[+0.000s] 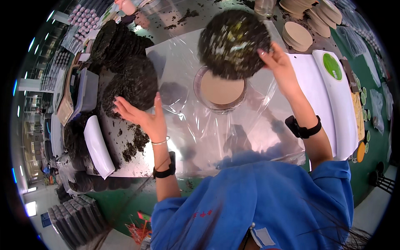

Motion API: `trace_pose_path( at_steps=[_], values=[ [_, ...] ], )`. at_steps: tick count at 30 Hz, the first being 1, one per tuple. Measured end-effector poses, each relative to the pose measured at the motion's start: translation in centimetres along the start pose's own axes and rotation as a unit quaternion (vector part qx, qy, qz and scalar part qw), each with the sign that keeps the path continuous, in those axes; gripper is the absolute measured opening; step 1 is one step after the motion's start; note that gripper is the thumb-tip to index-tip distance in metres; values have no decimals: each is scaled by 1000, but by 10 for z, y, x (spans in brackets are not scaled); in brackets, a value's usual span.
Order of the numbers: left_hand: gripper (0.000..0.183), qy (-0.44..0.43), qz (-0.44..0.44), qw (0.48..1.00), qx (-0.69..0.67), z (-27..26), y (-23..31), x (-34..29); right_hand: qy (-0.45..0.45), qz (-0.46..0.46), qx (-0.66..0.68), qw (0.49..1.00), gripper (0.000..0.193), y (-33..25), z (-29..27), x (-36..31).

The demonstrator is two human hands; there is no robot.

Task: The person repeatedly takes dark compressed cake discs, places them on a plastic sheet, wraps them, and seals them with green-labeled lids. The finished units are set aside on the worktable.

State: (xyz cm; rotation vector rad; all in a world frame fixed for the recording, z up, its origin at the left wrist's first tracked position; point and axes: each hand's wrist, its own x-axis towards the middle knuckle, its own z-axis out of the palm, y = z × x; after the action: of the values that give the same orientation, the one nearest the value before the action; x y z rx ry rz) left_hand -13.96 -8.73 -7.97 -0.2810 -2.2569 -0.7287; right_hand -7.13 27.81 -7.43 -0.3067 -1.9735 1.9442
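My right hand (280, 66) grips the right edge of a round, dark dried seaweed cake (234, 43), raised over the work surface and partly blurred. Below it, a clear round bag or dish (199, 85) holds a beige cardboard disc (223, 88). At the left, my left hand (143, 118) has its thumb and fingers spread around the near edge of another dark seaweed cake (141, 79), tilted and blurred, seemingly lifted off the pile. Behind that cake stands a stack of similar seaweed cakes (112, 43). Clear plastic film (187, 137) covers the table in front of me.
Stacks of beige cardboard discs (297, 36) stand at the far right. A white roll (333, 100) with a green round label lies along the right edge. A plastic bin (86, 91) and a white curved sheet (98, 148) are at the left, beside dark seaweed crumbs (135, 146).
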Motion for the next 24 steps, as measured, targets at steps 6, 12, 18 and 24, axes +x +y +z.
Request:
trace_pose_path(
  at_steps=[6, 12, 18, 24],
  values=[
    [73, -241, 171, 943, -153, 43, 54, -24, -121, 111, -112, 980, 54, 49, 17, -15],
    [53, -353, 217, 894, -174, 74, 47, -17, -128, -231, -449, 853, 69, 6, 36, -19],
    [54, -501, 208, 831, -120, 98, 64, 2, -322, -138, -581, 735, 47, 17, 59, 11],
    [54, -539, 207, 813, -76, 131, 57, -20, -305, -137, -619, 710, 17, 45, 77, 5]
  ],
)
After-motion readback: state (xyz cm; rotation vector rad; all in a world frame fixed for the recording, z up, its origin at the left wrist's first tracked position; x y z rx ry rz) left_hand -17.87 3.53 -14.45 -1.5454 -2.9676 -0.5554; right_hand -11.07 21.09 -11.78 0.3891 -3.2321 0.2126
